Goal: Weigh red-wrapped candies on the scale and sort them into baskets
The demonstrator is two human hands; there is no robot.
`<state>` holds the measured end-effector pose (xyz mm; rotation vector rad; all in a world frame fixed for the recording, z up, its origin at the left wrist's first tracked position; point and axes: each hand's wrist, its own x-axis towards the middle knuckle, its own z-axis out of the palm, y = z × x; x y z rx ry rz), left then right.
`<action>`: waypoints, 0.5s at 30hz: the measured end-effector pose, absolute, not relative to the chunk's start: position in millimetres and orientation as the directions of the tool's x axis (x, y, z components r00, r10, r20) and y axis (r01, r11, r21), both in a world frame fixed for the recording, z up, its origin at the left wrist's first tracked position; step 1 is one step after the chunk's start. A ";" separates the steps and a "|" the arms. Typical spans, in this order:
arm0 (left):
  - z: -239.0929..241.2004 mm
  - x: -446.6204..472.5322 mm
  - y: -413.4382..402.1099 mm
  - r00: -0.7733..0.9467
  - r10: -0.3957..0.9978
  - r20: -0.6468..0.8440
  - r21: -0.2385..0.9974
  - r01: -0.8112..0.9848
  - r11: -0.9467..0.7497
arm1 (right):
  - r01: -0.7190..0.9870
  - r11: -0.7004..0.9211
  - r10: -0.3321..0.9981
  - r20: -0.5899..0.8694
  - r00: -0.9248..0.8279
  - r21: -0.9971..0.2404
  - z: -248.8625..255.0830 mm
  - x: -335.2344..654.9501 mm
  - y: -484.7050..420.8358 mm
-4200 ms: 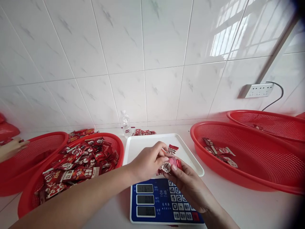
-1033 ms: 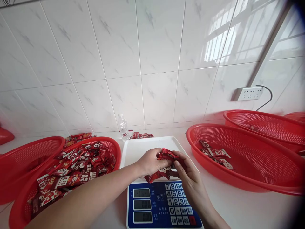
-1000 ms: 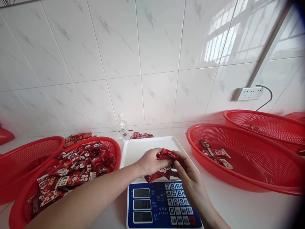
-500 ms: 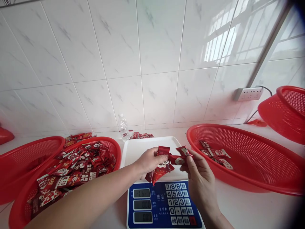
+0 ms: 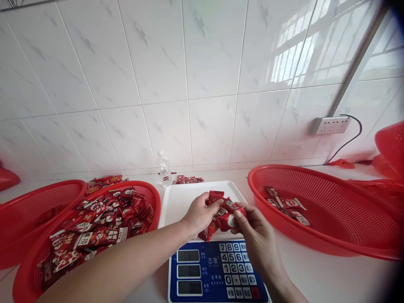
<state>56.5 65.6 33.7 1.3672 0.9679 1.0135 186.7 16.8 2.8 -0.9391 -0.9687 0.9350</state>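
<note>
Several small red packets (image 5: 212, 228) are held between two bare hands, above the front part of a white tray (image 5: 178, 200) on a weighing scale (image 5: 213, 271). The left hand (image 5: 202, 214) is curled closed around a bunch of them, their ends poking out above and below the fingers. The right hand (image 5: 252, 223), thumb and fingers pinched together, grips a packet with a round white label (image 5: 231, 220); overlap hides how many it has. The scale's blue panel has three small displays at left, the lower two reading 0.00, and a number keypad at right.

To the left on the white worktop (image 5: 318, 273), an oval red basket (image 5: 23, 271) is heaped with similar packets; another red basket (image 5: 57, 191) sits beyond it. To the right, a long red basket (image 5: 341, 214) contains a few packets near its left end. Behind the tray stand a clear plastic bottle (image 5: 164, 169) and, just beside it, some loose packets (image 5: 189, 179). A white socket strip (image 5: 331, 125) is on the tiled wall (image 5: 211, 130).
</note>
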 end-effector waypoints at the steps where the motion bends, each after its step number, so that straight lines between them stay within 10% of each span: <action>1: 34.0 57.5 65.2 0.303 0.952 0.039 0.999 -0.014 -0.036 | -0.181 0.274 0.943 0.227 0.242 -0.945 3.6 185.4 16.7; 15: 35.2 61.5 58.5 0.440 0.895 0.067 0.997 0.011 -0.079 | -0.172 0.241 0.952 0.198 0.235 -0.955 5.5 185.3 16.4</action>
